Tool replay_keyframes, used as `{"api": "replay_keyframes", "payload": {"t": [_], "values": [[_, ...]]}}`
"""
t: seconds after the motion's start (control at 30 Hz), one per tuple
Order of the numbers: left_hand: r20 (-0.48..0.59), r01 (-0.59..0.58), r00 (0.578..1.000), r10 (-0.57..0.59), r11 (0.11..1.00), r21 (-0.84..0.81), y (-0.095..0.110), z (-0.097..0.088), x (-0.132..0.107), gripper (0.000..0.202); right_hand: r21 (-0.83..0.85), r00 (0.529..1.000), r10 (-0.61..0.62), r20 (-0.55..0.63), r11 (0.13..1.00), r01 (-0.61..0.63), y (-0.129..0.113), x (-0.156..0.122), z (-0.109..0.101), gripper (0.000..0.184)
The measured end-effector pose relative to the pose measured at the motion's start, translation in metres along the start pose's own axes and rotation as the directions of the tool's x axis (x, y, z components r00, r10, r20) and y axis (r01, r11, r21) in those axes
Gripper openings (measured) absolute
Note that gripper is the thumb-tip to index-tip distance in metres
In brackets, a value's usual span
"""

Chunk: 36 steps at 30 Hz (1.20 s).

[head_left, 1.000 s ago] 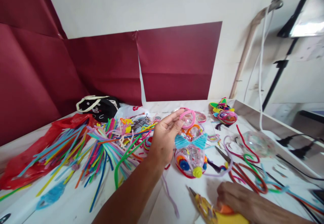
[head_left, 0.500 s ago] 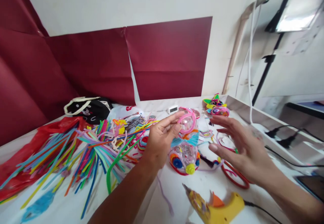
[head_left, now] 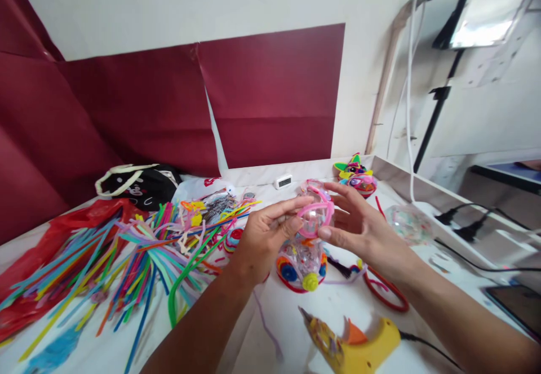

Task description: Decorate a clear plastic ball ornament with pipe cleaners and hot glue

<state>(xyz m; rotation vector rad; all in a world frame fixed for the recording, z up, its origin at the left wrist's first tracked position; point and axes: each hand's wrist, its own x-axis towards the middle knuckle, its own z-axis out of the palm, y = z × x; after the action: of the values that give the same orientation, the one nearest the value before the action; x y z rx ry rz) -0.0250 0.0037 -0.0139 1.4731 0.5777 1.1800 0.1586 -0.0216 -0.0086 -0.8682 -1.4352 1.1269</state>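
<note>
Two bare hands meet over a white craft table, closing in on a pink loop (head_left: 329, 214), the center of the dial for the directions here, with twelve toward the wall. The left hand (head_left: 260, 239), reaching in from seven o'clock, pinches the loop's nine o'clock edge between thumb and fingers. The right hand (head_left: 367, 233), coming from four, is half curled, its thumb at the loop's lower right rim and its fingers arched toward the upper right; whether it bears any of the grip cannot be told. Clear plastic shows within the ring.

Just below, at six o'clock, sits a clear figure (head_left: 301, 262) with blue eyes and a yellow nose. A yellow glue gun (head_left: 359, 354) with an orange trigger lies between five and six. A red loop (head_left: 386, 301) rests between four and five, and a clear ball (head_left: 408, 225) stands at three. A many-colored figure (head_left: 356, 177) with green ears occupies the spot between one and two, a small white digital display (head_left: 283, 182) the one between ten and eleven. Fuzzy craft stems (head_left: 154, 255) fan out between eight and nine, some spread over a red plastic bag (head_left: 87, 213) at nine.
</note>
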Motion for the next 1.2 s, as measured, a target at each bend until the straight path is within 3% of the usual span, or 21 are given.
{"api": "replay_keyframes", "payload": {"t": [0.4, 0.6, 0.83, 1.2], "values": [[0.101, 0.064, 0.994, -0.047, 0.984, -0.168, 0.006, -0.006, 0.003, 0.042, -0.056, 0.996, -0.06, -0.063, 0.997, 0.057, -0.004, -0.003, 0.001, 0.078], [0.045, 0.136, 0.991, -0.13, 0.975, -0.178, 0.005, -0.006, 0.004, 0.043, -0.074, 0.988, -0.124, -0.097, 0.99, 0.117, -0.001, -0.006, 0.002, 0.078], [-0.036, 0.151, 0.987, -0.156, 0.981, -0.124, 0.0, -0.003, 0.007, 0.03, -0.158, 0.967, -0.199, -0.157, 0.972, 0.174, 0.007, -0.005, 0.002, 0.083], [0.001, 0.168, 0.985, -0.171, 0.969, -0.18, -0.002, 0.004, 0.006, 0.032, -0.172, 0.955, -0.17, -0.241, 0.976, 0.131, 0.009, -0.005, 0.007, 0.085]]}}
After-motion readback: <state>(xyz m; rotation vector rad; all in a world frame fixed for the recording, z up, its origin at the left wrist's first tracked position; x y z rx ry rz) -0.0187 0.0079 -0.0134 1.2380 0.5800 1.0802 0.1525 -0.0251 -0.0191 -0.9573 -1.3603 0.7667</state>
